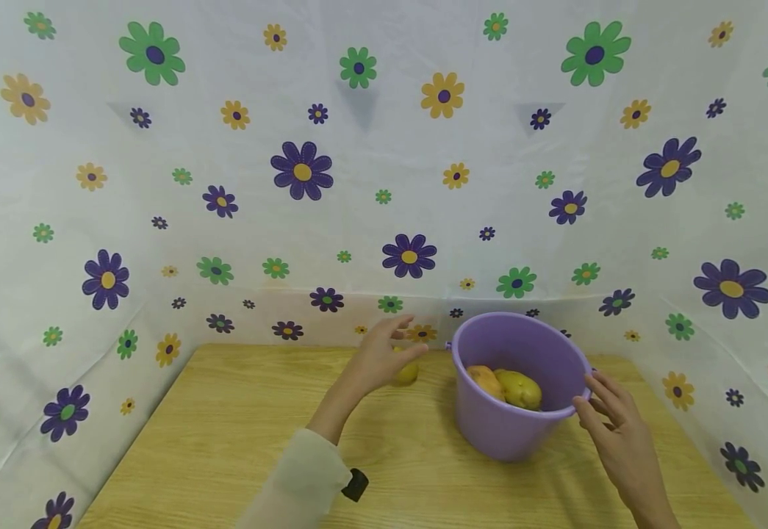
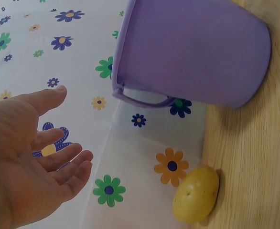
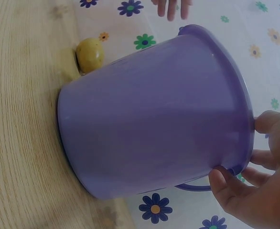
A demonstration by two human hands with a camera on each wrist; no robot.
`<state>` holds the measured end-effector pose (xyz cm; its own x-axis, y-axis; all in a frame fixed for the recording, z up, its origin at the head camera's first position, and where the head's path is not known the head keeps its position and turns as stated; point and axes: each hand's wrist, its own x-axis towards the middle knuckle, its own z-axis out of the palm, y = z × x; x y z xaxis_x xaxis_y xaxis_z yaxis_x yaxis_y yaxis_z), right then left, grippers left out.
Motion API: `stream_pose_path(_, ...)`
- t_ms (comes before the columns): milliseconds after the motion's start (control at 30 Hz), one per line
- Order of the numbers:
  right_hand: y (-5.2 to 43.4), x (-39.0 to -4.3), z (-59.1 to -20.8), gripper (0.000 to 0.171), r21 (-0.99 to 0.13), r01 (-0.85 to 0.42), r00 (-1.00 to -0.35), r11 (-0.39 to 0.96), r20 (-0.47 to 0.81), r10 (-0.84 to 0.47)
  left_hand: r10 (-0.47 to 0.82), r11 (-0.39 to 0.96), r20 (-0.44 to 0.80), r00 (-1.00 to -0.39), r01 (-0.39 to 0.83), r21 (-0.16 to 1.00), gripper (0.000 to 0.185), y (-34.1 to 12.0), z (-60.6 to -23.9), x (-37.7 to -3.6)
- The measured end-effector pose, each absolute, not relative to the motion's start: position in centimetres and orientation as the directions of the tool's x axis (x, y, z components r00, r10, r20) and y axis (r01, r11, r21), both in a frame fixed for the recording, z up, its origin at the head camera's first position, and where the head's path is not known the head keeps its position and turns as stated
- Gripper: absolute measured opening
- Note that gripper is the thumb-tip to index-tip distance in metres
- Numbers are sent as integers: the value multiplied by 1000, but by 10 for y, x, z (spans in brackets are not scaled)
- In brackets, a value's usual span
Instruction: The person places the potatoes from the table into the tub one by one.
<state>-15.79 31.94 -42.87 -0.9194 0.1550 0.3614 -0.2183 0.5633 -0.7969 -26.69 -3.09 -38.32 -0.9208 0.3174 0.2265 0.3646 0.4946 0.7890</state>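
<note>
Left hand (image 1: 384, 358) spread wide, empty, over smooth oval potato (image 2: 196, 194) on wood-grain tabletop (image 1: 225, 441). Right hand (image 1: 611, 426) relaxed, fingertips touching glossy purple plastic bucket (image 1: 512, 397) rim.

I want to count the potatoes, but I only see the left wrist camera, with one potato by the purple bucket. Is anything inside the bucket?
Observer: Yes. The head view shows two potatoes lying inside the purple bucket, one more orange than the other.
Operator: Is somebody holding the bucket?
Observer: The right hand is at its rim, on the side away from your camera; in the right wrist view its fingers touch the rim.
Operator: Is the other hand touching my potato?
Observer: From the head view the left hand is just above the loose potato, fingers spread, partly covering it; I cannot tell whether they touch.
</note>
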Motion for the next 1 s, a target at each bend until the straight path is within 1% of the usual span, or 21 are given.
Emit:
stream_pose_path(333,320,-158,-427,52,-802,-214,-922,557,355,157,292,526,213,-932,342,778,69,-52,-393,-270)
stream_pose_path(633,319,-160,-429,50,-798,-243,-911,551,383,153,298,505,217,-929,347,791,67,-68,-402,-278)
stream_pose_path(833,321,-161,-431,49,-797,-255,-906,547,394,152,277,510,212,-937,331,794,65,-76,-417,-286)
stream_pose_path(1000,322,-161,-432,48,-798,-263,-901,542,404,157,287,528,197,-937,326,784,65,-81,-433,-293)
